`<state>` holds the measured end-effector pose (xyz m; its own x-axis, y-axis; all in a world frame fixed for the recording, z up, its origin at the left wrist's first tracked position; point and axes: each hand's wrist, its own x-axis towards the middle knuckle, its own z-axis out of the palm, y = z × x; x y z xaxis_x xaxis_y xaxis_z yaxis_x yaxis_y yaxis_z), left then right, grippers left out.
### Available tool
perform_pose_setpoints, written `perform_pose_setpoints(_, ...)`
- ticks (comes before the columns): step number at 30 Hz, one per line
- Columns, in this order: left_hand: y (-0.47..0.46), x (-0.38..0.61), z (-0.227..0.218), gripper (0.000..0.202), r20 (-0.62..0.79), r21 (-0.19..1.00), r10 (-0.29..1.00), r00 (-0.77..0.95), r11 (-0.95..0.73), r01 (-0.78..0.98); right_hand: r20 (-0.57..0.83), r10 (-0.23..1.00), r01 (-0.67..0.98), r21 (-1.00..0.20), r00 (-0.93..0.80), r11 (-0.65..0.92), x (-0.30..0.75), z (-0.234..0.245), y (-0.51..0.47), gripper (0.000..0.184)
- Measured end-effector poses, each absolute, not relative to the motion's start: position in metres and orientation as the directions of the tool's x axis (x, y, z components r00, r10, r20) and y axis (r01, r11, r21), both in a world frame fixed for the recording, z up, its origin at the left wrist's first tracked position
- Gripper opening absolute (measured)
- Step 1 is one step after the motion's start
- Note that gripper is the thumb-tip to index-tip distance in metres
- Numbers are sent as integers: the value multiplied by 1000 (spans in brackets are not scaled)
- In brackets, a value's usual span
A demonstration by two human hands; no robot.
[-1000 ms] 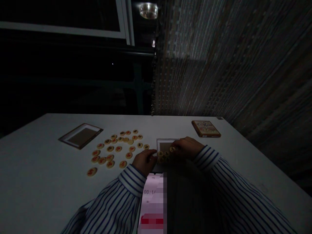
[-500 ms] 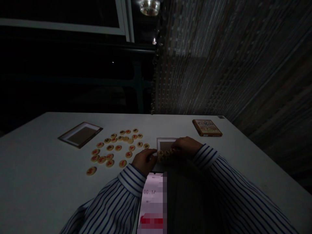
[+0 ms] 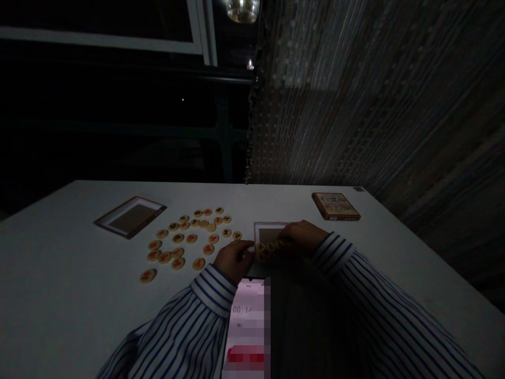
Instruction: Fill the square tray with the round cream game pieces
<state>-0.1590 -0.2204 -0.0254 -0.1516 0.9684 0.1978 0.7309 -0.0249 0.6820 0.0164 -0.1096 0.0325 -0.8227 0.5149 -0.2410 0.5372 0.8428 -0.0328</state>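
White table [image 3: 71, 300]: dimly lit, spanning the near and middle ground; everything handled rests on it.
Bead curtain [image 3: 339, 95]: hangs beyond the table's far right side, blocking the view behind.
White window frame [image 3: 98, 42]: far left, against darkness.
Striped sleeves [image 3: 177, 326]: blue on white, covering parts of the near tabletop.
Closed game box [image 3: 336, 205]: far right, its lid bearing dark brush characters and a red line of writing, too dim to read.
Far-left tray [image 3: 134, 220]: open, grey-floored, brown-rimmed, set askew.
Middle tray [image 3: 272, 235]: open, between the hands, its right side hidden.
Phone [image 3: 246, 300]: near middle, lit screen reading "00:1", the rest cut off by pixel blocks; a red patch below.
Left hand [image 3: 235, 259]: curled at the middle tray's left edge; whether it grips cannot be told.
Right hand [image 3: 305, 237]: fingertips at the rightmost piece inside; pinched or loose, cannot tell.
Corner sticker [image 3: 358, 189]: far right, illegible.
Loose xiangqi pieces [image 3: 178, 238]: scattered left of the middle tray, red or black characters, two faces plain.
Boxed xiangqi pieces [image 3: 260, 247]: rowed in the middle tray's near part, dark characters blurred.
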Motion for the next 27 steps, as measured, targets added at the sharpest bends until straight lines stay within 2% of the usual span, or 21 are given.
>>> perform_pose_setpoints(6, -220, -159, -27, 29, 204, 697, 969, -142, -42, 716, -253, 499, 530, -70, -829, 845, 16, 32, -109, 24)
perform_pose_setpoints(27, -220, -159, -26, 26, 182, 683, 972, -146, -19, 730, -261, 475, 499, -31, -840, 866, 16, 35, -112, 22)
